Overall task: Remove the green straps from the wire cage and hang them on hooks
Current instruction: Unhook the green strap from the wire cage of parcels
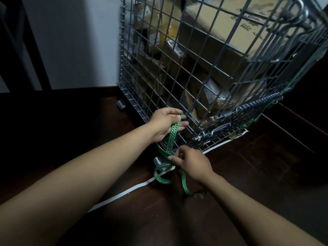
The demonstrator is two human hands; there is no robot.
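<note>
A tall wire cage (181,55) full of cardboard boxes stands on the dark floor. A green perforated strap (173,134) hangs in loops at the cage's lower front corner. My left hand (166,124) holds the strap's upper end against the mesh. Lower down, my right hand (190,162) grips another part of the same strap, near the cage's bottom edge. One loop (160,177) drops below a metal caster, and a tail (184,185) trails onto the floor. More green strap (258,113) shows along the cage's right side.
A white tape line (124,193) runs across the dark wooden floor under the cage. The cage stands on metal casters (121,104) by a pale wall (74,43). A metal latch (209,134) sits on the cage's lower right panel. Dark furniture is at the left.
</note>
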